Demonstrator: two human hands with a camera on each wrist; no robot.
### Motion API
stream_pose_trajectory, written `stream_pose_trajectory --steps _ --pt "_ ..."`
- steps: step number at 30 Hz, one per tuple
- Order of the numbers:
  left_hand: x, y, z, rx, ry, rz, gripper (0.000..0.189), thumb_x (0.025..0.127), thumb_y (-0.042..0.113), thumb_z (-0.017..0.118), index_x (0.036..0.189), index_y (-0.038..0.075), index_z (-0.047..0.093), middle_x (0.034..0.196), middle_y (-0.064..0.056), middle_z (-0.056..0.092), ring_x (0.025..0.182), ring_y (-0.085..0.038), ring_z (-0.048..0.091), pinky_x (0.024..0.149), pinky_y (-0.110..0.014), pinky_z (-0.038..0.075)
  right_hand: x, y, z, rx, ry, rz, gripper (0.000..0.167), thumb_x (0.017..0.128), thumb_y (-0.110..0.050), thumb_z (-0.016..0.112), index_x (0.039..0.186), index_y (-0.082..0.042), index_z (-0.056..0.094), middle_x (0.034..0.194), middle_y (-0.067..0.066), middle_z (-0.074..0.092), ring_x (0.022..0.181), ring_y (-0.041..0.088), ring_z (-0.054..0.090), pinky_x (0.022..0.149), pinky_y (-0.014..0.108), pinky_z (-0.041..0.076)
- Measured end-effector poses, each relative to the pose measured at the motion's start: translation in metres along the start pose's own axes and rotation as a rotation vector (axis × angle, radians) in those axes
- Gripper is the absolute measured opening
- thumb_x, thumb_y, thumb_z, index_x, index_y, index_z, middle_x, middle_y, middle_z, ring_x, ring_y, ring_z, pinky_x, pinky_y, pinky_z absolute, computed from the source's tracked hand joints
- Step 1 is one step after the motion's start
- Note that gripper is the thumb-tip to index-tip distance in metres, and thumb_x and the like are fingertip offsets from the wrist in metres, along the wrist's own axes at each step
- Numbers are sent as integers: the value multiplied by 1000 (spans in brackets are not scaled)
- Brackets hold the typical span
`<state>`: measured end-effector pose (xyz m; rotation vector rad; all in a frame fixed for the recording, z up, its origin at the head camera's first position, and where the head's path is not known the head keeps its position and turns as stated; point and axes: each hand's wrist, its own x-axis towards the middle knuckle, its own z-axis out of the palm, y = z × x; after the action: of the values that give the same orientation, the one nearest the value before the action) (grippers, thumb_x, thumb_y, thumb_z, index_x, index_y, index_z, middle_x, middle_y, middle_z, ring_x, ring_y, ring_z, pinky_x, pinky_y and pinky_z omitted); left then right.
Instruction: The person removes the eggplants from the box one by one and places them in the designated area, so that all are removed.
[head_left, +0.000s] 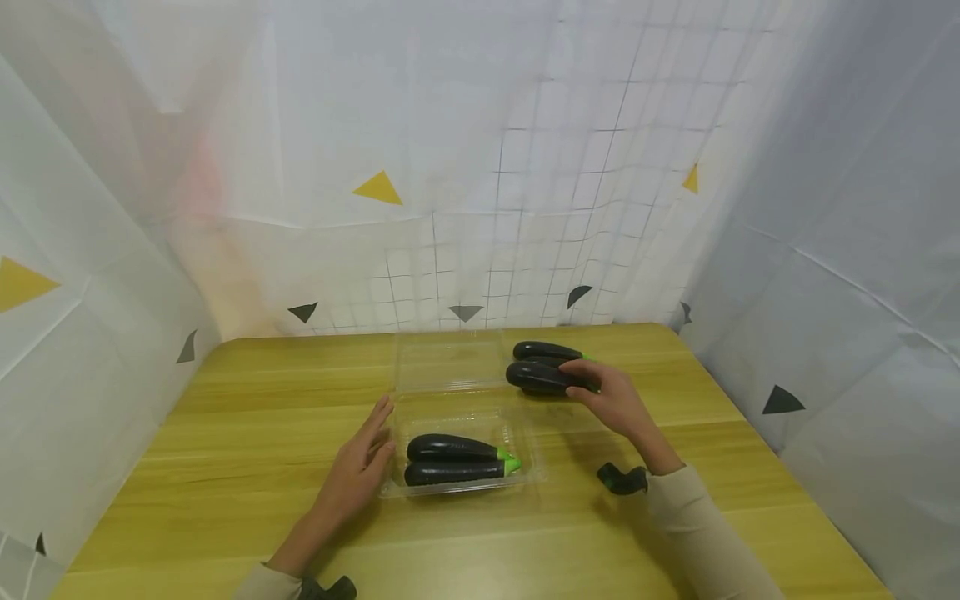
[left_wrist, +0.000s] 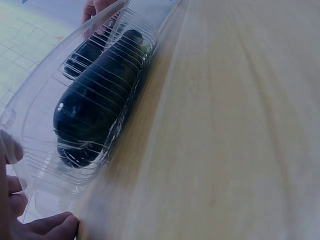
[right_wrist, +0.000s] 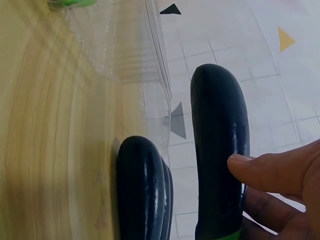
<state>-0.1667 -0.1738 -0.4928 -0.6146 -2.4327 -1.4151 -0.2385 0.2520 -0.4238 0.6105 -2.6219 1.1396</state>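
Toward the right of the head view, the right hand point(head_left: 611, 400) pinches a dark eggplant point(head_left: 536, 377) between thumb and fingers; the right wrist view shows it raised off the surface point(head_left: 262, 417), its green cap at the lower edge of that frame. At least one spare eggplant point(right_wrist: 137, 187) lies lower down there. At lower centre of the head view, a clear tray point(head_left: 529, 479) holds two packed eggplants point(head_left: 450, 447) side by side. The left hand's point(head_left: 358, 471) grip is loose, fingers extended along the tray's left edge, holding nothing. The step in hand looks like picking up for packing; the next move probably calls for a firm pinch, leftward travel and gentle lowering into the tray's upper part.
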Motion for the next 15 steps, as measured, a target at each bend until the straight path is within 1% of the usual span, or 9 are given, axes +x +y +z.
stream_pose_trajectory --steps 9,15 --pt "0 1 0 -5 0 -2 60 104 1 57 161 4 37 168 -12 29 128 -44 58 102 -56 50 -2 7 -6 10 -10 15 34 96 -4 75 130 -3 71 128 16 69 116 37 65 96 55 54" --pt "0 1 0 -4 -2 -11 61 105 1 56 162 5 36 169 -3 26 129 -43 58 103 -55 49 -2 13 -8 5 -26 36 34 96 -4 74 130 -3 71 129 16 68 117 38 65 97 56 54"
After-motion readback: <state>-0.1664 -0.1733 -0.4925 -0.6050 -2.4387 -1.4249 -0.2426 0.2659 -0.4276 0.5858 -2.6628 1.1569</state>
